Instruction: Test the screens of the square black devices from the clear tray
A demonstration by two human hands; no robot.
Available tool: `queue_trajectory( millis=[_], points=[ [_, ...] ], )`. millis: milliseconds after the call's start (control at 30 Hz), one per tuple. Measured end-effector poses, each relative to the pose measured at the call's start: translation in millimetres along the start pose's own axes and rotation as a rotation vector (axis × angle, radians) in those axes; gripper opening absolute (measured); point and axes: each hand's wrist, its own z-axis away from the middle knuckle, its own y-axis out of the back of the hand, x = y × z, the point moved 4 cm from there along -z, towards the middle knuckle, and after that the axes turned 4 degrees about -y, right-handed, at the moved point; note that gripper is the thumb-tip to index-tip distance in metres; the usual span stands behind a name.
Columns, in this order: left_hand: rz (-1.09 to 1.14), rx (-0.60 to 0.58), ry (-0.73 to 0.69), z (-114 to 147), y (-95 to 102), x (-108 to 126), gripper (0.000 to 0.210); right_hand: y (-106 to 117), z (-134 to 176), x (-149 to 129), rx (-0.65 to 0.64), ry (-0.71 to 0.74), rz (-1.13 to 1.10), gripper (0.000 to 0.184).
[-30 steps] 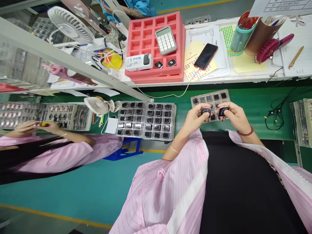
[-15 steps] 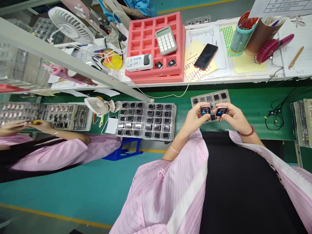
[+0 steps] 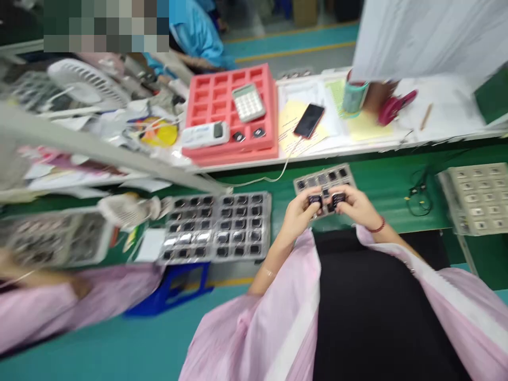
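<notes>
My left hand (image 3: pixel 298 214) is closed on a smartwatch body (image 3: pixel 315 200), thumb along its lower edge. Another smartwatch body (image 3: pixel 338 199) is gripped by my right hand (image 3: pixel 359 207), with the thumb on its face. Both have rounded square dark screens, bear no straps and are held side by side. Motion blur hides what the screens read. Just beneath and behind them, a clear plastic tray (image 3: pixel 310 182) lies on the green bench with several dark square pieces in its pockets. My hands cover part of this tray.
Two clear trays of watch bodies (image 3: pixel 214 227) stand to the left, beside a small white fan (image 3: pixel 127 210). A pale tray (image 3: pixel 478 198) is at right. The shelf holds red foam (image 3: pixel 206 87), a calculator (image 3: pixel 249 102) and a phone (image 3: pixel 309 120). A co-worker's sleeve (image 3: pixel 115 291) shows left.
My view has shifted, so most bench items appear lower and further left. The lit watch screens now look mostly dark with faint pale marks. Both hands keep hold of the watches.
</notes>
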Motion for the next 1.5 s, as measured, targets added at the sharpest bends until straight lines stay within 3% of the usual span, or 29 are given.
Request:
queue_trajectory(
  millis=[67, 200, 333, 433, 633, 733, 900, 1033, 1200, 1500],
  points=[
    [-0.102, 0.056, 0.028, 2, 2.6, 4, 0.052, -2, 0, 2, 0.005, -0.078, -0.035, 0.027],
    [-0.097, 0.091, 0.049, -4, 9.6, 0, 0.058, 2, -9, 2, -0.012, -0.055, -0.078, 0.029],
    [-0.078, 0.025, 0.062, -10, 4.4, 1, 0.077, 6, -10, 1, 0.026, -0.004, -0.077, 0.04],
    [-0.104, 0.021, 0.093, -8, -0.9, 7, 0.062, 5, -5, 4, -0.008, -0.049, -0.117, 0.02],
    [-0.06, -0.001, 0.066, -8, -3.7, 12, 0.065, 6, -3, 4, 0.0, 0.002, -0.117, 0.04],
    [-0.066, -0.001, 0.058, -8, -1.6, 7, 0.055, 5, -3, 2, -0.022, -0.036, -0.089, 0.027],
    [0.0, -0.017, -0.011, -7, -0.8, 0, 0.063, 5, 0, -1, 0.017, -0.008, -0.048, 0.032],
    [-0.008, -0.034, -0.012, -7, 1.2, -8, 0.053, 6, 1, 2, 0.046, 0.003, -0.019, 0.026],
    [0.001, -0.058, -0.034, -5, 0.1, -10, 0.053, 5, 2, 0, 0.027, 0.048, -0.007, 0.038],
    [-0.025, -0.081, -0.031, -3, -1.9, -8, 0.05, 3, 4, -2, -0.012, 0.086, 0.022, 0.042]
  ],
)
